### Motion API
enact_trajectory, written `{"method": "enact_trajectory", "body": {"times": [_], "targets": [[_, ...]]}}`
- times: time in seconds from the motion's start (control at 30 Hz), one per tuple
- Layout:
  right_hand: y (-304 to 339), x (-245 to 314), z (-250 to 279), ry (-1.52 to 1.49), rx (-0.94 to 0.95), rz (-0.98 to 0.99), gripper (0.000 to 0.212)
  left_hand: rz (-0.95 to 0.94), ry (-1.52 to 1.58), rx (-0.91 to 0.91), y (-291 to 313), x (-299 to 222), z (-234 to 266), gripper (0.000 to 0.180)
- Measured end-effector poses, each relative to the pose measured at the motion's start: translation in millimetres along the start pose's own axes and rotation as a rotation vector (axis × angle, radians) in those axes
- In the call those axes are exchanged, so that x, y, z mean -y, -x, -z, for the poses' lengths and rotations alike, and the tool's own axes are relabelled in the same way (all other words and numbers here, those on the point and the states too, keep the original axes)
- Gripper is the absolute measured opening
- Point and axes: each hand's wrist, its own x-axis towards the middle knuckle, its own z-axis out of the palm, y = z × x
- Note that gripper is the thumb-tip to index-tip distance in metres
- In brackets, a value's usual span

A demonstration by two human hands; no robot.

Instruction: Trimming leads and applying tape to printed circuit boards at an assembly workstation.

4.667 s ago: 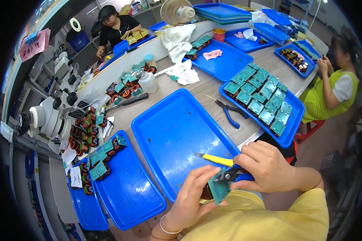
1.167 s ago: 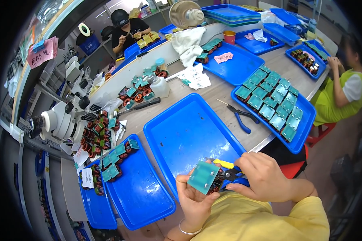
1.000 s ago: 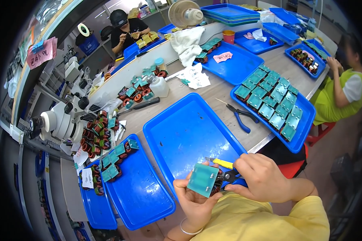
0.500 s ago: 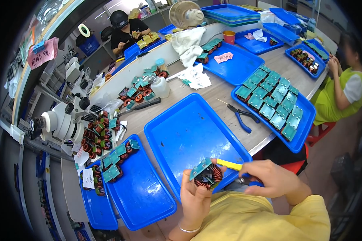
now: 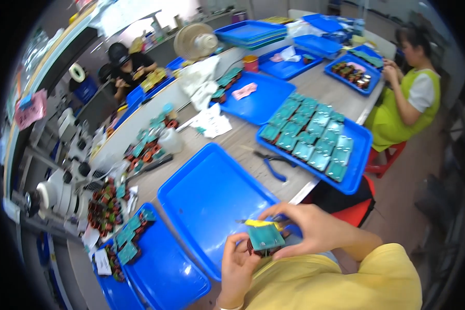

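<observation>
In the head view, from where I stand, the bare middle of a blue central tray (image 5: 206, 191) faces up on the surface (image 5: 296, 178). At its near right end, above the rim, the left hand (image 5: 237, 261) grips a wound coil with a teal board (image 5: 266, 236), board side up. The right hand (image 5: 315, 227) curls round a blue-handled tool (image 5: 293, 230), its thumb close to the coil; blur hides whether they touch. A yellow utility knife (image 5: 263, 223) shows just behind the board, over the central tray; I can't tell what supports it.

Right of the central tray lie blue-handled pliers (image 5: 275, 170), then a loaded blue tray (image 5: 364, 150) with rows of teal-topped coils (image 5: 305, 137). Left of it, another blue tray (image 5: 175, 279) carries a few similar coils (image 5: 129, 237). Beyond its far end stands a white bottle (image 5: 170, 140).
</observation>
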Motion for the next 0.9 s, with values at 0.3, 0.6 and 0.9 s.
{"method": "enact_trajectory", "body": {"times": [0.3,0.6,0.9], "targets": [[41.4,-43.5,66.8,0.269,-0.698,-0.138,0.043,-0.145,-0.483,0.023,-13.8,-13.6,11.2,0.054],[37.3,-198.6,203.9,0.634,-0.83,-0.268,0.064,-0.312,-0.816,-0.474,26.7,-83.8,124.5,0.027],[38.5,-283.7,240.8,0.367,-0.573,-0.346,0.047,-0.401,-1.872,-1.098,60.9,-126.8,227.6,0.051]]}}
